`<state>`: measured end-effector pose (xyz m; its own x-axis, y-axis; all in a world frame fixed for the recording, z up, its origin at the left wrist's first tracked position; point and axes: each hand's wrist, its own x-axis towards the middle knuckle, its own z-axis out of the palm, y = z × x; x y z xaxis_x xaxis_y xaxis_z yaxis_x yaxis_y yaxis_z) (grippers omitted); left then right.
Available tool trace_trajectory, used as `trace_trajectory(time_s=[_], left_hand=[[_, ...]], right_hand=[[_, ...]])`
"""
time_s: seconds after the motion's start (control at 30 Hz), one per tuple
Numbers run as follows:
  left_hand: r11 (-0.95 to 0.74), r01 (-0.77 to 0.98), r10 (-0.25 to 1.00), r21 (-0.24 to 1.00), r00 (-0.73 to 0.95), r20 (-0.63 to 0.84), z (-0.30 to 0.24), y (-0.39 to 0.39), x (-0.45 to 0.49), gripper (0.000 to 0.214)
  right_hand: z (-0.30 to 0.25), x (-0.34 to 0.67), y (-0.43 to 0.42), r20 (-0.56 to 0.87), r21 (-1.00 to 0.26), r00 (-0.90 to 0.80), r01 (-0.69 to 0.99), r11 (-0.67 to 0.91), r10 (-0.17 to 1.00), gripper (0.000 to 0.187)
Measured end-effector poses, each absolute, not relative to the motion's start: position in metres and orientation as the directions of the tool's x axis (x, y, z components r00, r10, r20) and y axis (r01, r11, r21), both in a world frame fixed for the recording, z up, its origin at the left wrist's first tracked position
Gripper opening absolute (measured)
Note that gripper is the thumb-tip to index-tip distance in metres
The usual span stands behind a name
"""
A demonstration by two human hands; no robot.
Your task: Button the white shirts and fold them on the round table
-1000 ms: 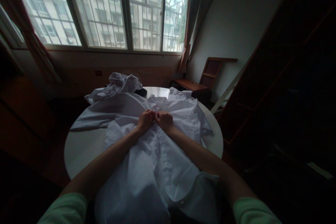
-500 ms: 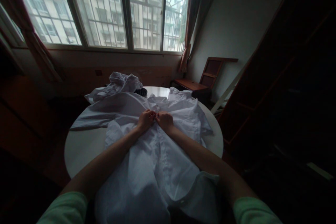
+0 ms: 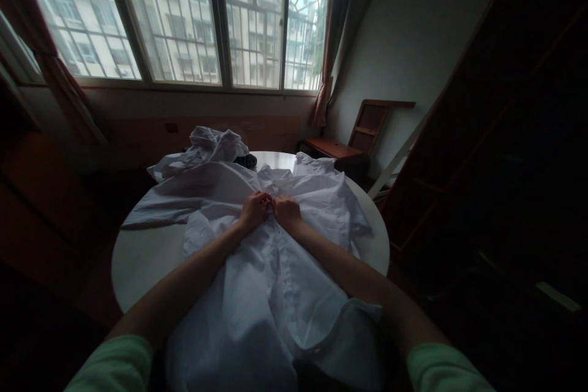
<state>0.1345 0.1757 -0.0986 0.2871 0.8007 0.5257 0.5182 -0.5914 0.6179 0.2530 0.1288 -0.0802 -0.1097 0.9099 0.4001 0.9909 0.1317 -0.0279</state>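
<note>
A white button-up shirt [image 3: 275, 294] lies spread over a round white table [image 3: 142, 257], its hem hanging toward me. My left hand [image 3: 254, 209] and my right hand [image 3: 287, 211] meet at the shirt's front placket near the collar. Both have their fingers curled and pinched on the fabric there, knuckles almost touching. One sleeve [image 3: 184, 199] stretches out to the left across the tabletop.
A crumpled pile of white cloth [image 3: 214, 146] sits at the table's far edge with a small dark item [image 3: 247, 161] beside it. A wooden chair [image 3: 362, 135] stands at the back right, dark wooden shelving [image 3: 496, 135] at right, a barred window [image 3: 184, 18] behind.
Both hands stay pinched at the same spot on the placket; only slight finger shifts and a tiny camera movement.
</note>
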Motion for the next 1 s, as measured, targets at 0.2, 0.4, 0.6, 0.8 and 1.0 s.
trace_trajectory(time_s=[0.2,0.4,0.6,0.8,1.0], left_hand=[[-0.597,0.494,0.799,0.632,0.291,0.527,-0.1011,0.1792,0.1343,0.016],[-0.589,0.493,0.804,0.640,0.282,0.523,-0.1011,0.1804,0.1351,0.016],[-0.577,0.487,0.814,0.655,0.276,0.512,-0.0999,0.1792,0.1351,0.013],[-0.590,0.491,0.803,0.641,0.277,0.527,-0.1014,0.1797,0.1352,0.013],[-0.586,0.494,0.806,0.642,0.279,0.522,-0.1005,0.1789,0.1355,0.014]], right_hand=[[-0.0784,0.2521,0.1266,0.377,-0.004,-0.127,0.990,0.138,0.917,0.026],[-0.0775,0.2521,0.1264,0.386,-0.014,-0.132,0.989,0.148,0.913,0.027],[-0.0776,0.2517,0.1264,0.389,-0.017,-0.121,0.990,0.139,0.913,0.028],[-0.0762,0.2509,0.1252,0.398,-0.009,-0.121,0.991,0.136,0.909,0.028],[-0.0756,0.2504,0.1249,0.401,-0.015,-0.123,0.990,0.141,0.908,0.029]])
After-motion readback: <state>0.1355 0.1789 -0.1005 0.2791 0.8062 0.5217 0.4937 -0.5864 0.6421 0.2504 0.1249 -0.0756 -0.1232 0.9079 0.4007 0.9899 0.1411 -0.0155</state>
